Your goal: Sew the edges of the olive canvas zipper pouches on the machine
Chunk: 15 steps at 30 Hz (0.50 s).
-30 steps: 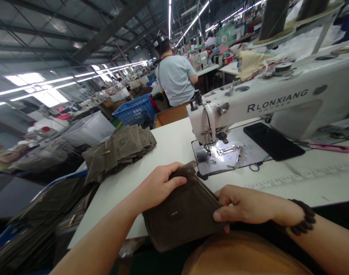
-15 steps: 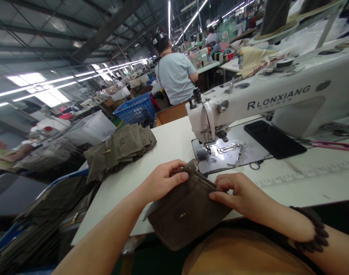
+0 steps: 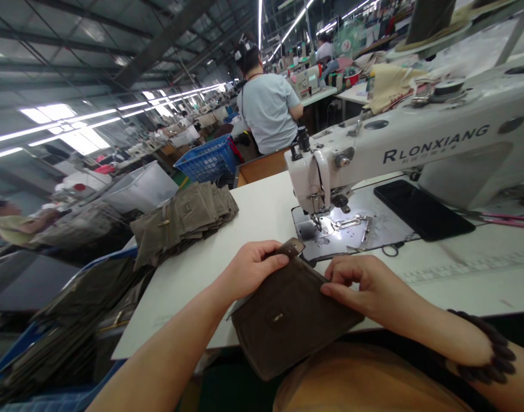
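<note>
Both hands pinch the far edge of a dark olive-brown fabric bag piece (image 3: 294, 320), which bears a small patch with a metal logo. My left hand (image 3: 258, 268) grips its upper left corner, thumb on top, beside a short tab (image 3: 292, 247). With thumb and fingers closed, my right hand (image 3: 357, 283) holds the same edge farther right. The lower part of the piece hangs over the table's front edge. Just beyond it stands the needle area of a white sewing machine (image 3: 317, 183); the piece lies short of the needle.
A stack of olive fabric pieces (image 3: 186, 220) lies on the white table (image 3: 176, 309) at left. More pieces fill a blue crate (image 3: 79, 395). A black phone (image 3: 422, 209) and pink-handled scissors (image 3: 508, 220) lie right of the needle. A co-worker (image 3: 268, 109) sits beyond another blue basket (image 3: 208, 160).
The far edge of the bag piece has closed flatter between my hands, and its tab shows more plainly. The whole view has shifted slightly; both hands keep their hold.
</note>
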Motion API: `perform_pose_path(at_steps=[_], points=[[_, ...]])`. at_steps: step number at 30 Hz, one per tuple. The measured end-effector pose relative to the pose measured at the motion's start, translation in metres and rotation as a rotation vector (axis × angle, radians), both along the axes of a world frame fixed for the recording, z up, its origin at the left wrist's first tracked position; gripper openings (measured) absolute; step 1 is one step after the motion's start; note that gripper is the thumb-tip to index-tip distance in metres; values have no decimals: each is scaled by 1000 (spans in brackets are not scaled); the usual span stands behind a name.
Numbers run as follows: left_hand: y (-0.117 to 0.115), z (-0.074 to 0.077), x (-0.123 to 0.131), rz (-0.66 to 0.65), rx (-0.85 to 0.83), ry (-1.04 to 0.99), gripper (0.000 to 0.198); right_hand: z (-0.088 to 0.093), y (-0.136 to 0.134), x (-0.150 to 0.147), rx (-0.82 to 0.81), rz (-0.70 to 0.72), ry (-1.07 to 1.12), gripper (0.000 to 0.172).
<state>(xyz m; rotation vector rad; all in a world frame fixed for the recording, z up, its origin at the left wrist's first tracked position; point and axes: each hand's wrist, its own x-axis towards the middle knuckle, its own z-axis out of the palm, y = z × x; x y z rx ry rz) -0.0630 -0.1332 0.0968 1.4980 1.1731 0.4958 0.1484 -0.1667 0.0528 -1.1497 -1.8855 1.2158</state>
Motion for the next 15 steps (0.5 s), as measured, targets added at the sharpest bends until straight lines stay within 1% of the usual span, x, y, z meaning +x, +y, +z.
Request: perform_pose_path(at_steps=[5, 9, 15], points=[[4, -5, -1, 5, -93, -41, 27, -5, 2, -2, -45, 13, 45, 25], [6, -6, -1, 6, -157, -68, 31, -6, 5, -1, -62, 45, 5, 24], [7, -9, 4, 73, -147, -70, 28, -8, 8, 0, -101, 6, -61, 24]])
